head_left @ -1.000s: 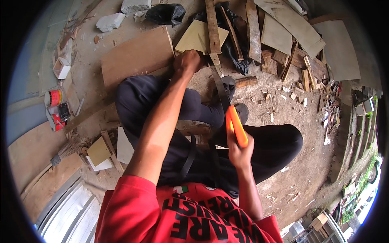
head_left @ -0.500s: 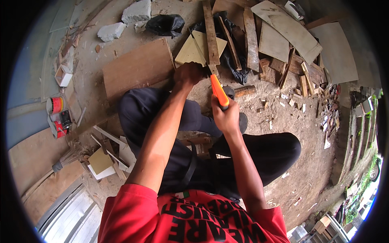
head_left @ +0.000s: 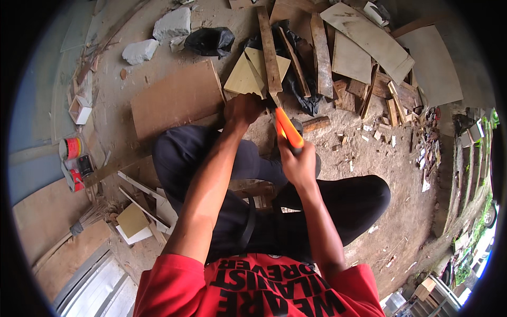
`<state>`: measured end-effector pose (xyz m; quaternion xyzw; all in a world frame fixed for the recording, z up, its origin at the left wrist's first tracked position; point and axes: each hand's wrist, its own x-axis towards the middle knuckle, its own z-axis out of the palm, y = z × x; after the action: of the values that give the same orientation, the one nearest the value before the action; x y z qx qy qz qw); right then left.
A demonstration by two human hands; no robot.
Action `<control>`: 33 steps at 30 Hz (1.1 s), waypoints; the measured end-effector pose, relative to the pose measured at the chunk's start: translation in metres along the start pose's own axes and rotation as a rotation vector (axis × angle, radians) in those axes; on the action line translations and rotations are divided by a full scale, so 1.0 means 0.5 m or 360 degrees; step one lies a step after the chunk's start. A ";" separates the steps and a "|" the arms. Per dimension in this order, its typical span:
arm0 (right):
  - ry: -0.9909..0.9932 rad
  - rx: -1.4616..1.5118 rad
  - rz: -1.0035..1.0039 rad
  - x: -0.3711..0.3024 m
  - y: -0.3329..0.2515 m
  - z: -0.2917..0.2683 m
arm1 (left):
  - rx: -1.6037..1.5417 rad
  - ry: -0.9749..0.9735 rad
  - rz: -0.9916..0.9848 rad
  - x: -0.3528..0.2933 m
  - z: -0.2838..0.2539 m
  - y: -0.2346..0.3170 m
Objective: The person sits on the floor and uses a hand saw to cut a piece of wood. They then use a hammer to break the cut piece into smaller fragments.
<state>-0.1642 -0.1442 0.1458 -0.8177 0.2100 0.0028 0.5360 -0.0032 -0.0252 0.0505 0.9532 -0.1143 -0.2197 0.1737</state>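
My right hand (head_left: 298, 162) is wrapped round the rear of an orange-handled saw (head_left: 289, 128), which slants away from me. Its blade mostly cannot be made out. Ahead of it, a long wooden strip (head_left: 269, 53) runs away from me, its near end close to the tool's tip. My left hand (head_left: 243, 109) is closed at that near end, apparently gripping the strip; a dark patch hides the fingertips. A pale yellow board (head_left: 243, 76) lies beneath and beside the strip.
A brown board (head_left: 177, 98) lies left of my hands. Black plastic (head_left: 210, 42), grey-white blocks (head_left: 173, 24) and scrap planks (head_left: 322, 55) lie beyond. My bent legs (head_left: 338, 203) are close below. Wood chips litter the ground at right; red tins (head_left: 74, 179) stand at left.
My right hand has drawn the orange-handled saw slightly toward me. My left hand stays at the strip's near end. The whole view has shifted a little.
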 end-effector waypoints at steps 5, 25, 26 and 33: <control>-0.0017 0.0054 -0.0114 -0.012 0.035 0.019 | 0.0111 -0.0045 0.0025 0.018 0.017 -0.008; -0.0001 0.0118 -0.0203 0.033 0.042 0.049 | 0.0125 0.0213 0.0229 0.003 0.024 -0.015; 0.0022 0.0198 -0.0249 -0.020 0.051 0.035 | 0.0044 0.0313 0.0235 0.003 0.023 -0.017; -0.0133 -0.0038 -0.0059 -0.287 0.056 -0.108 | -0.0217 0.0447 -0.0165 0.019 0.071 -0.043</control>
<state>-0.3166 -0.1519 0.1772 -0.8269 0.1721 0.0294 0.5345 -0.0081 -0.0186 0.0086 0.9651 -0.0243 -0.1001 0.2407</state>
